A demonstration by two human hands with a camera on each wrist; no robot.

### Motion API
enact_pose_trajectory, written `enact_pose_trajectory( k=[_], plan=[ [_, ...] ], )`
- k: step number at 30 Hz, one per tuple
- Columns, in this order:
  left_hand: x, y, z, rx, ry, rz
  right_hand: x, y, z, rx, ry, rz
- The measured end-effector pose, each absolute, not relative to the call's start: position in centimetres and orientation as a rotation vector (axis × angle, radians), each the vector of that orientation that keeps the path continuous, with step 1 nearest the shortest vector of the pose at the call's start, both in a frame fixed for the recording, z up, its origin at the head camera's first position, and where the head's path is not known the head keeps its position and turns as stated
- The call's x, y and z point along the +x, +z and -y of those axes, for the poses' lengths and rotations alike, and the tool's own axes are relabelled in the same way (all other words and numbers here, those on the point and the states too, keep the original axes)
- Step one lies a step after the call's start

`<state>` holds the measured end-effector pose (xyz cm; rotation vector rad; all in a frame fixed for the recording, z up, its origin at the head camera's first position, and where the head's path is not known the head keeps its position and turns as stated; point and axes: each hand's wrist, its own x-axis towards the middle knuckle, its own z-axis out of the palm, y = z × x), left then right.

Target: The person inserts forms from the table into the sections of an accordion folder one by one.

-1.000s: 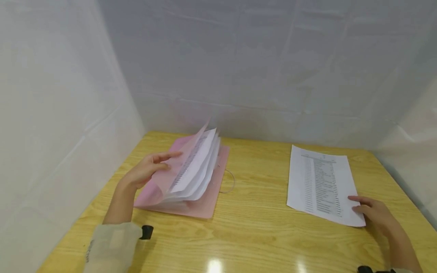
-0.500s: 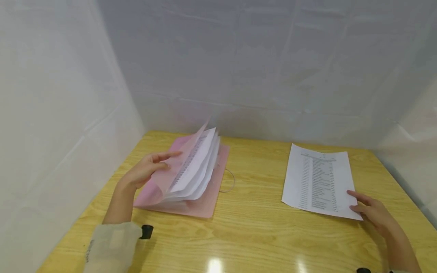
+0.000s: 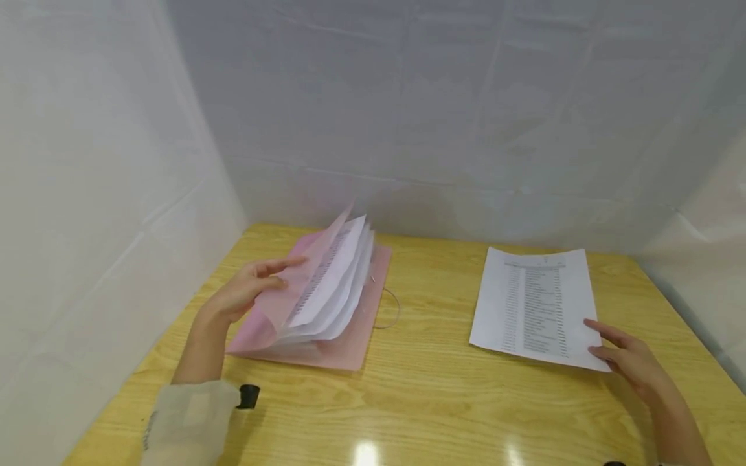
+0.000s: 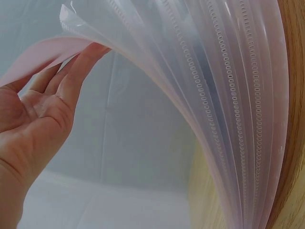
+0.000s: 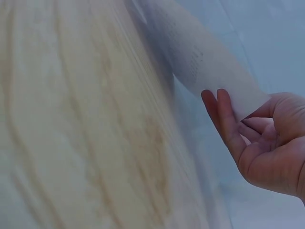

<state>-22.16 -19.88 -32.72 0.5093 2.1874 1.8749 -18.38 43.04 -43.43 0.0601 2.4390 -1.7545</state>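
A pink accordion file folder [image 3: 377, 281] lies spread on the left of the table, with printed white sheets [image 3: 340, 294] standing between its pleats. My left hand [image 3: 245, 291] holds its raised front flap at the left. In the left wrist view, that flap [image 4: 45, 52] passes between thumb and fingers, and the translucent pleats [image 4: 224, 105] fan out beside the hand. Over on the right, my right hand [image 3: 632, 362] pinches a printed sheet of paper [image 3: 495, 317] near its lower right corner. The right wrist view shows the sheet [image 5: 219, 67] curving up from the fingertips.
A thin elastic loop [image 3: 398, 307] sticks out from the folder's right side. Wood-grain tabletop [image 3: 431, 388] lies between folder and sheet. Pale sheeting [image 3: 408, 116] hangs behind and on both sides of the table.
My right hand has moved left and slightly away from me, carrying the sheet with it. The left hand and the folder have stayed nearly still.
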Motion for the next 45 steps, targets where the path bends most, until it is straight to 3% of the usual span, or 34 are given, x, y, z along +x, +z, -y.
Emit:
enact_pose_trajectory(
  k=[45],
  plan=[
    [-22.1, -32.4, 20.1, 0.509, 1.908, -2.158, -19.8, -40.6, -34.7, -0.176, -1.787, -2.37]
  ],
)
